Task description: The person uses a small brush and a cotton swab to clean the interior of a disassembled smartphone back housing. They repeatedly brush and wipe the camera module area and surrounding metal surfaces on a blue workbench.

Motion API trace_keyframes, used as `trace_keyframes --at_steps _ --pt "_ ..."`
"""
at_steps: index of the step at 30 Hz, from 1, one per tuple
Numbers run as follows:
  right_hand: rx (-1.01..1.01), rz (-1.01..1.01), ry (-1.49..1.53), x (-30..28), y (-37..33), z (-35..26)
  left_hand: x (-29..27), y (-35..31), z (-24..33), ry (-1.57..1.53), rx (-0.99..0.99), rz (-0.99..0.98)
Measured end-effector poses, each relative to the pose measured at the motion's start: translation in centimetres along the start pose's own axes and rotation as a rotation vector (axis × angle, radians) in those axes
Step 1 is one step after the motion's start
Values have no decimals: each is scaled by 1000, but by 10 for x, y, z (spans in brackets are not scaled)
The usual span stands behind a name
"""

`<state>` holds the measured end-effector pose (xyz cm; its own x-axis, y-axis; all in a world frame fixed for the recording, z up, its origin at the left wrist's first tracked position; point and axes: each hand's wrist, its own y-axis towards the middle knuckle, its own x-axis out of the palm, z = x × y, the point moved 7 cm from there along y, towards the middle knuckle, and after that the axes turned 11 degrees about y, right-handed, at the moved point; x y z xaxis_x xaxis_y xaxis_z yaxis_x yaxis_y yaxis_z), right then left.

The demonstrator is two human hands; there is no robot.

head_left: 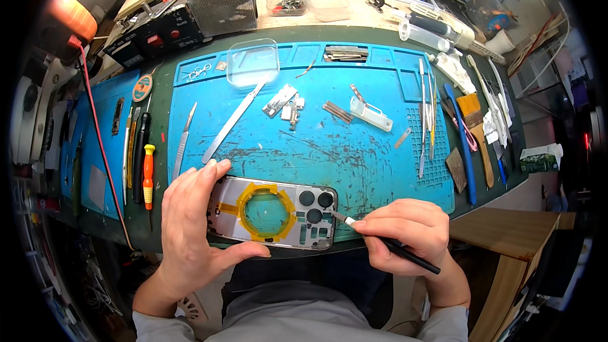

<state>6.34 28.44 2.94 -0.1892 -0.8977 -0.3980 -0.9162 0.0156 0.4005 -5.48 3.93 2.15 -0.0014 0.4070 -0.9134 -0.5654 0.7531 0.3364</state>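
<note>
My left hand [193,221] grips a phone back housing [292,194] by its left end, thumb along the near edge and fingers along the far edge. The housing is silvery with a dark rim and three round black camera rings [314,216]. Yellow tape [242,202] runs around a large round opening, through which the blue mat shows. In my right hand [408,231] is a slim knife-like tool [410,258] with a black handle, held like a pen. Its thin metal tip is at the camera end of the housing; whether it touches cannot be made out.
On the blue work mat [278,145] lie a metal ruler-like strip [234,120], a scalpel [184,136], small metal parts [280,101] and a clear box [253,63]. An orange screwdriver [149,177] lies left; a brush [475,120] and tweezers [423,114] lie right.
</note>
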Motion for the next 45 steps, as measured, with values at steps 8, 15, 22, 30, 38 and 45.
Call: trace_keyframes --at_steps 8,15,22,30,38,45 --pt "-7 29 36 -3 -4 1 -1 -1 -1 3 -9 -14" --pt "-52 13 119 -6 -8 -4 -11 -5 6 11 143 110" --pt "-174 -163 244 34 -19 -49 -23 -29 63 -190 409 154" --pt "-9 -116 374 20 -28 -33 -13 -37 62 -124 423 288" --pt "83 -62 158 -2 -6 -3 -12 -22 -1 169 3 137" --pt "94 -114 147 0 -1 2 -4 -14 -4 189 -61 15"
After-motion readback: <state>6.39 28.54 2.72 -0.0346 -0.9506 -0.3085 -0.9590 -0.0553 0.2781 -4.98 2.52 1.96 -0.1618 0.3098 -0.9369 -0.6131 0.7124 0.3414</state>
